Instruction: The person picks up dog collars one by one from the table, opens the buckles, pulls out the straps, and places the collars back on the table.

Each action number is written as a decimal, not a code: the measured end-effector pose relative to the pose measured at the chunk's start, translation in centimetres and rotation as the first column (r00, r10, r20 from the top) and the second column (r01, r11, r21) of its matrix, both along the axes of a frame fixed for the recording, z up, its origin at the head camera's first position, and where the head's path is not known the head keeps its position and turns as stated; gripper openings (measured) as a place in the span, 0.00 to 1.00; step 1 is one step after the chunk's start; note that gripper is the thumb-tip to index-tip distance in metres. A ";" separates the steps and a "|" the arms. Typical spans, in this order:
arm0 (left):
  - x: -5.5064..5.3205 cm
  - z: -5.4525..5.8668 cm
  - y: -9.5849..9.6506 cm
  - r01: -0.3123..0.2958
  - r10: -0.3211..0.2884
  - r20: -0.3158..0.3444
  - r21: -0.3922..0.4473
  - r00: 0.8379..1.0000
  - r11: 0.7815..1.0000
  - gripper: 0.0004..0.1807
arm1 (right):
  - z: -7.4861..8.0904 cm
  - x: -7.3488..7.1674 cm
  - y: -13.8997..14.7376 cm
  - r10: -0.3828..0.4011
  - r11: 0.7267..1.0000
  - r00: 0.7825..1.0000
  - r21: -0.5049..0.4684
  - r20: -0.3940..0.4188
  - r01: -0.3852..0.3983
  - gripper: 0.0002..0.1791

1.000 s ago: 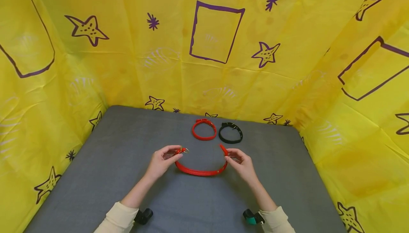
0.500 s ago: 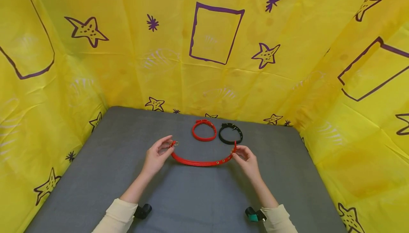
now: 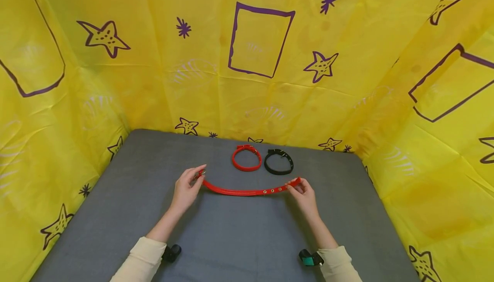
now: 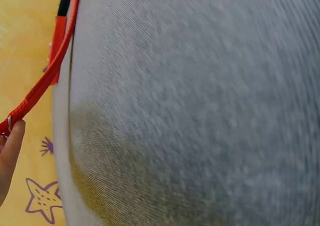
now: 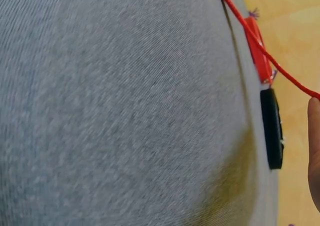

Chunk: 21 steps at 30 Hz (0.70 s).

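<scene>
Yellow walls (image 3: 247, 97) (purple-patterned), grey tabletop (image 3: 239, 235)

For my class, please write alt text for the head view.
A person's left hand and right hand hold a red strap by its ends over a grey table. Beyond lie a red loop and black loop, before yellow fabric.

Red strap (image 4: 39, 88) touching one of the hands (image 4: 11, 158), grey cloth (image 4: 190, 101), starfish-printed yellow backdrop (image 4: 27, 36)

Room lies between the forearms (image 3: 165, 224); ahead, the red strap (image 3: 240, 192) bars the way.
</scene>
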State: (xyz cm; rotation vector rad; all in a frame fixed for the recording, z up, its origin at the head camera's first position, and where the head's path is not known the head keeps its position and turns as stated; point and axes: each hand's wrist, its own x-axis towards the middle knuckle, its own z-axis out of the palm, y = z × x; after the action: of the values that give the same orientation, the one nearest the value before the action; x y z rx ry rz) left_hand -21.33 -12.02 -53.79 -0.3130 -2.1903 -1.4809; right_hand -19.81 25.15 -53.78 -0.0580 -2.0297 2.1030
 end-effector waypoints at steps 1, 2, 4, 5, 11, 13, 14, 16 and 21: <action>0.0 -0.1 -0.1 -0.005 0.005 -0.006 -0.011 1.000 1.000 0.19 | -0.1 0.0 0.1 -0.011 1.000 1.000 0.008 0.010 0.011 0.13; 0.0 -0.2 -0.1 -0.008 0.007 -0.009 -0.024 1.000 1.000 0.19 | -0.2 0.0 0.2 -0.022 1.000 1.000 0.013 0.022 0.021 0.13; -0.1 -0.3 -0.3 -0.013 0.013 -0.005 -0.055 1.000 0.998 0.18 | -0.5 0.0 0.3 -0.038 0.999 0.998 0.016 0.048 0.037 0.13; -0.1 -0.4 -0.4 -0.016 0.016 0.002 -0.074 1.000 0.997 0.18 | -0.6 0.0 0.4 -0.046 0.999 0.997 0.021 0.060 0.044 0.13; 0.3 -0.4 -1.1 -0.054 0.069 0.048 -0.264 0.996 0.963 0.18 | -1.2 0.1 1.0 -0.122 0.983 0.987 0.150 0.102 0.106 0.12; 0.5 -0.5 -1.3 -0.078 0.100 0.049 -0.330 0.994 0.941 0.18 | -1.3 0.2 1.2 -0.160 0.961 0.981 0.243 0.111 0.129 0.11; 0.6 -0.5 -1.4 -0.090 0.114 0.048 -0.360 0.992 0.929 0.18 | -1.4 0.2 1.4 -0.183 0.943 0.977 0.302 0.112 0.142 0.11; 0.7 -0.7 -1.6 -0.110 0.136 0.035 -0.415 0.990 0.903 0.17 | -1.5 0.3 1.5 -0.225 0.897 0.968 0.411 0.107 0.163 0.10; 0.8 -1.1 -2.0 -0.152 0.158 -0.033 -0.509 0.987 0.847 0.13 | -1.8 0.5 2.0 -0.280 0.778 0.959 0.596 0.042 0.200 0.09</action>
State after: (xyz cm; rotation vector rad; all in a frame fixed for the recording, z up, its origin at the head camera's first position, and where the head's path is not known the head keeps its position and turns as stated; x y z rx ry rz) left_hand -20.50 -13.99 -54.87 -0.2887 -2.5254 -0.7929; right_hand -19.31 27.15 -55.59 -0.3410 -2.5032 1.2742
